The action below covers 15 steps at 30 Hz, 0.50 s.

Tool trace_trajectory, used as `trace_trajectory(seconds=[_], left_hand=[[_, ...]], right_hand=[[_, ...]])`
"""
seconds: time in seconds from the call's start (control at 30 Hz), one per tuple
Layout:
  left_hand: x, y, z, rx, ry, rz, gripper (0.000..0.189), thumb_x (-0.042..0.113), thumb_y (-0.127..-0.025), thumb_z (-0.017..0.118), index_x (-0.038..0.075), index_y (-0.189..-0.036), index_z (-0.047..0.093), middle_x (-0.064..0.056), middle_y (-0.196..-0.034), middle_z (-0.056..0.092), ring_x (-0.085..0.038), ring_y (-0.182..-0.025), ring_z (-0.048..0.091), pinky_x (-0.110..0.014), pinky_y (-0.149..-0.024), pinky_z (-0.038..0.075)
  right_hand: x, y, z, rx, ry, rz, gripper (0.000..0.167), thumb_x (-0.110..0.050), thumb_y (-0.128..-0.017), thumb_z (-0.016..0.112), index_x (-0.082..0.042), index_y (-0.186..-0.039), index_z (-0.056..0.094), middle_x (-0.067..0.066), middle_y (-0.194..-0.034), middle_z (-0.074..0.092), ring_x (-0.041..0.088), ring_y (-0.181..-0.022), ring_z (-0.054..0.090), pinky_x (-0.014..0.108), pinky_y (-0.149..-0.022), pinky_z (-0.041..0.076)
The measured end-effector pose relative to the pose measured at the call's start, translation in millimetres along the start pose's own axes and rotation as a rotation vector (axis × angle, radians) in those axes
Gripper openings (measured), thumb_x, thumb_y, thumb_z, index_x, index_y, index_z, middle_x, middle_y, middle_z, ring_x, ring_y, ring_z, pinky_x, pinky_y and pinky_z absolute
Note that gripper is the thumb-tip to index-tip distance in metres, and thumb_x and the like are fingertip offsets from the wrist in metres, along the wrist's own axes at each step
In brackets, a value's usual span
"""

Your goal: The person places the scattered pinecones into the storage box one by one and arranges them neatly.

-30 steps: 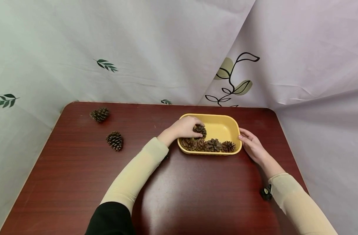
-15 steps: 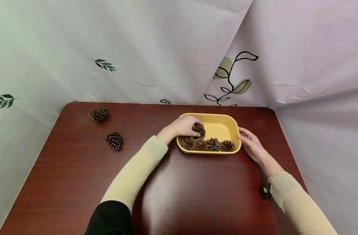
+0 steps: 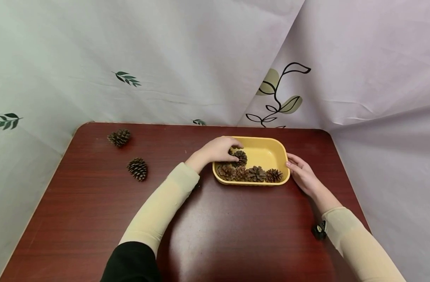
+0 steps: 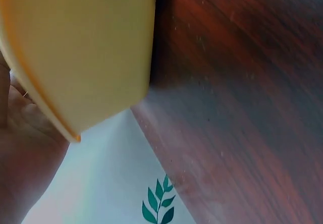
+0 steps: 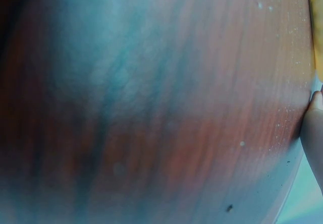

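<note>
A yellow plastic tray (image 3: 265, 143) stands toward the back of the table, with several brown pine cones (image 3: 256, 174) along its near side. My left hand (image 3: 218, 149) reaches over the tray's left end, thumb and fingers spread beside a darker pine cone (image 3: 240, 157); the thumb tip is right at this cone. In the left wrist view the tray's outer wall (image 4: 91, 47) fills the upper left, with part of the hand (image 4: 25, 148) beyond its rim. My right hand (image 3: 303, 174) rests its fairly straight fingers against the tray's right end, thumb tip at the rim.
Two more pine cones, one at the back left (image 3: 119, 138) and one nearer (image 3: 138, 169), lie on the dark red table (image 3: 207, 231). A pale curtain (image 3: 186, 58) with leaf prints hangs behind it. A small black object (image 3: 319, 230) sits by the right sleeve.
My left hand has drawn slightly left and its thumb has slipped back, so more of the darker pine cone shows. The right hand and the tray stay in place.
</note>
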<state>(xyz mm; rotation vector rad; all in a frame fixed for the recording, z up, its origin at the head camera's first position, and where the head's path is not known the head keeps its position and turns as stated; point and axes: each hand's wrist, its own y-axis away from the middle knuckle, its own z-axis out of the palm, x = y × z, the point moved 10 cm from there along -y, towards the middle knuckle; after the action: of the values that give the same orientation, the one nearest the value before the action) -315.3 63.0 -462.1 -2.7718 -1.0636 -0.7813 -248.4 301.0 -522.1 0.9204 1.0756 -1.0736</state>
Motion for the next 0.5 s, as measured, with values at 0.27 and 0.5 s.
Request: trace_trajectory(seconds=[0.27, 0.5], left_hand=[[-5.2, 18.1, -18.7, 0.102, 0.021, 0.001, 0.044, 0.025, -0.099, 0.076, 0.011, -0.140, 0.068, -0.007, -0.143, 0.068, -0.025, -0.134, 0.063, -0.040, -0.119, 0.049], [-15.3, 41.5, -39.7, 0.233, 0.044, -0.007, 0.036, 0.021, -0.099, 0.075, 0.010, -0.134, 0.073, -0.008, -0.138, 0.071, -0.027, -0.133, 0.065, -0.043, -0.120, 0.049]], right_hand=[[0, 1.3, 0, -0.003, 0.009, -0.001, 0.032, 0.000, -0.111, 0.044, -0.014, -0.137, 0.058, -0.009, -0.131, 0.069, 0.002, -0.118, 0.066, 0.013, -0.101, 0.052], [-1, 1.7, 0, -0.002, 0.019, -0.004, 0.034, 0.000, -0.111, 0.043, -0.017, -0.135, 0.059, -0.010, -0.130, 0.070, 0.002, -0.117, 0.066, 0.013, -0.101, 0.053]])
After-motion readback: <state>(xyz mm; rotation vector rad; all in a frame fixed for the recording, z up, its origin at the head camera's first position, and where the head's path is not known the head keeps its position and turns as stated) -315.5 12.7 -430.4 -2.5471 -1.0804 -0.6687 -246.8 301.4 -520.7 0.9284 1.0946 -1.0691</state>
